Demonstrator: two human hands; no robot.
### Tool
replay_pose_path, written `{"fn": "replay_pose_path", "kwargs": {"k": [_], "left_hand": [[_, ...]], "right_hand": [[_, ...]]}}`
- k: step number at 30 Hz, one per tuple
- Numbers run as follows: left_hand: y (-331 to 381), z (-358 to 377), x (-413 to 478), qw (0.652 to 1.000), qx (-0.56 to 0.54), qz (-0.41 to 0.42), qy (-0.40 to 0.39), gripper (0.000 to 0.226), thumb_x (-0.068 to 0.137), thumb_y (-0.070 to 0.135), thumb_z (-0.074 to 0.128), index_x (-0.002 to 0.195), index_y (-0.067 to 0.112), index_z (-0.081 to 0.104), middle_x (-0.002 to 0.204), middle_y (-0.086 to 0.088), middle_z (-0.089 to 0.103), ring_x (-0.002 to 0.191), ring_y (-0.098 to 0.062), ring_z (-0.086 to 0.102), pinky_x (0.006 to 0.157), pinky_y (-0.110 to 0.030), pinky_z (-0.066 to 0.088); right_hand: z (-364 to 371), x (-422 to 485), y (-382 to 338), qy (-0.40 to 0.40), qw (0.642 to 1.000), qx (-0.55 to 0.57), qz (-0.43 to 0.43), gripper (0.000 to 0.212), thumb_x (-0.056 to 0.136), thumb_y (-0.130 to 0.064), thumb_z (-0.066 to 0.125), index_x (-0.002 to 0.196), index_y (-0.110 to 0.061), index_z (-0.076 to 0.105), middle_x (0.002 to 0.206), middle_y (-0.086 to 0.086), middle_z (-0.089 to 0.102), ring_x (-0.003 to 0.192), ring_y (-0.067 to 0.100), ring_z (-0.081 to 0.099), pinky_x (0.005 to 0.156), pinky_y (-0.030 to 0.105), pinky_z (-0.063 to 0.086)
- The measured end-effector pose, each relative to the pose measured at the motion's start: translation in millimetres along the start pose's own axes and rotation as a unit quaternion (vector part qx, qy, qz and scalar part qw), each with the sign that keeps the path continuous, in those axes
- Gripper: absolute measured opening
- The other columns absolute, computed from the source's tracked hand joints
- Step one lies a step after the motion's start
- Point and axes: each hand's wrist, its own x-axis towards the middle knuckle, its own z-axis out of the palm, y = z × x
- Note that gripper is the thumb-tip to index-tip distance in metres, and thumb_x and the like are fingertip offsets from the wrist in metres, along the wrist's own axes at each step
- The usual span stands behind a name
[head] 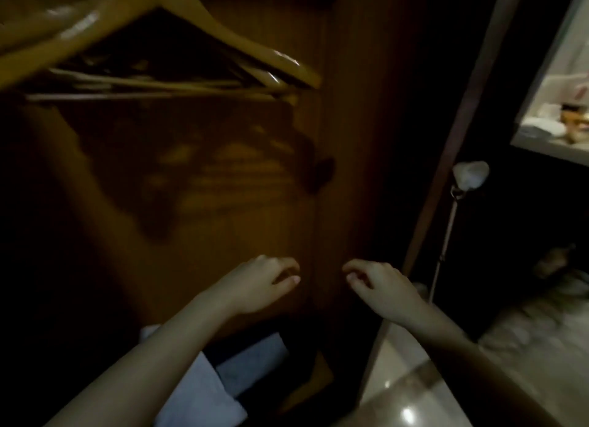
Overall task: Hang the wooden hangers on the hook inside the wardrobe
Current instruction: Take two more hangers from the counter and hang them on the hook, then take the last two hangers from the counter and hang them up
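Note:
Several wooden hangers (197,41) hang bunched together at the top left, inside the dim brown wardrobe (223,187); their hook is out of view above the frame. Their shadow falls on the wardrobe's back panel. Well below the hangers, my left hand (258,283) and my right hand (379,286) are held out side by side in front of the panel, a small gap between them. Both hands have loosely curled fingers and hold nothing.
The wardrobe's dark door edge (459,123) runs diagonally at the right. Beyond it stand a floor lamp (468,178) and a lit shelf (561,117) with small items. Folded light cloth (204,388) lies low in the wardrobe. Glossy floor (411,391) shows at bottom right.

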Motion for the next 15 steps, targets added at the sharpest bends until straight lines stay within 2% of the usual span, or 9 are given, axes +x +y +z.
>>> {"fn": "replay_pose_path", "kwargs": {"k": [2, 5, 7, 10, 11, 13, 15], "left_hand": [[10.7, 39.9, 1.1, 0.999, -0.022, 0.0, -0.044, 0.036, 0.095, 0.041, 0.041, 0.125, 0.024, 0.051, 0.101, -0.004, 0.067, 0.081, -0.015, 0.063, 0.077, -0.04, 0.054], [34.0, 99.9, -6.3, 0.994, -0.057, 0.0, -0.093, 0.034, 0.096, 0.039, 0.042, 0.123, 0.021, 0.054, 0.095, 0.002, 0.064, 0.079, -0.01, 0.06, 0.072, -0.031, 0.051], [52.5, 140.3, -16.5, 0.989, -0.085, -0.01, -0.122, 0.033, 0.096, 0.037, 0.043, 0.122, 0.02, 0.054, 0.096, 0.003, 0.062, 0.08, -0.009, 0.058, 0.07, -0.026, 0.047], [78.9, 199.9, -41.0, 0.976, -0.134, -0.033, -0.17, 0.03, 0.096, 0.032, 0.046, 0.119, 0.018, 0.057, 0.093, 0.004, 0.061, 0.071, -0.003, 0.055, 0.063, -0.019, 0.043], [86.4, 219.4, -50.1, 0.969, -0.156, -0.045, -0.188, 0.028, 0.095, 0.032, 0.047, 0.116, 0.018, 0.059, 0.095, 0.003, 0.063, 0.074, -0.004, 0.057, 0.066, -0.019, 0.046], [99.0, 257.9, -68.2, 0.955, -0.189, -0.068, -0.22, 0.026, 0.094, 0.033, 0.048, 0.108, 0.017, 0.062, 0.103, -0.002, 0.067, 0.089, -0.012, 0.063, 0.08, -0.029, 0.052], [109.4, 294.9, -86.5, 0.942, -0.2, -0.084, -0.257, 0.023, 0.094, 0.029, 0.048, 0.102, 0.014, 0.064, 0.101, -0.005, 0.067, 0.094, -0.017, 0.062, 0.083, -0.03, 0.05]], "right_hand": [[16.4, -33.4, 30.2, -0.026, 0.998, 0.013, 0.057, 0.025, 0.094, -0.03, 0.043, 0.114, -0.029, 0.059, 0.095, -0.009, 0.063, 0.089, 0.01, 0.06, 0.072, 0.028, 0.048], [43.7, -91.0, 72.0, -0.047, 0.992, 0.03, 0.111, 0.025, 0.094, -0.023, 0.045, 0.113, -0.02, 0.061, 0.103, 0.001, 0.065, 0.094, 0.019, 0.062, 0.079, 0.032, 0.05], [59.7, -135.5, 96.3, -0.063, 0.982, 0.065, 0.168, 0.024, 0.095, -0.023, 0.047, 0.115, -0.02, 0.061, 0.106, -0.002, 0.064, 0.095, 0.016, 0.062, 0.078, 0.027, 0.05], [86.1, -204.3, 128.1, -0.09, 0.96, 0.101, 0.245, 0.023, 0.094, -0.026, 0.048, 0.113, -0.023, 0.062, 0.095, -0.007, 0.062, 0.096, 0.016, 0.063, 0.076, 0.025, 0.045], [96.0, -227.7, 138.2, -0.101, 0.95, 0.113, 0.273, 0.024, 0.093, -0.028, 0.048, 0.112, -0.024, 0.062, 0.093, -0.008, 0.061, 0.097, 0.017, 0.063, 0.077, 0.026, 0.046], [116.3, -273.9, 156.0, -0.118, 0.927, 0.144, 0.325, 0.024, 0.093, -0.029, 0.048, 0.112, -0.025, 0.062, 0.098, -0.005, 0.064, 0.097, 0.018, 0.063, 0.083, 0.03, 0.05], [135.9, -321.2, 171.4, -0.131, 0.904, 0.168, 0.37, 0.024, 0.093, -0.028, 0.048, 0.112, -0.023, 0.062, 0.105, 0.001, 0.067, 0.096, 0.02, 0.064, 0.086, 0.033, 0.05]]}}
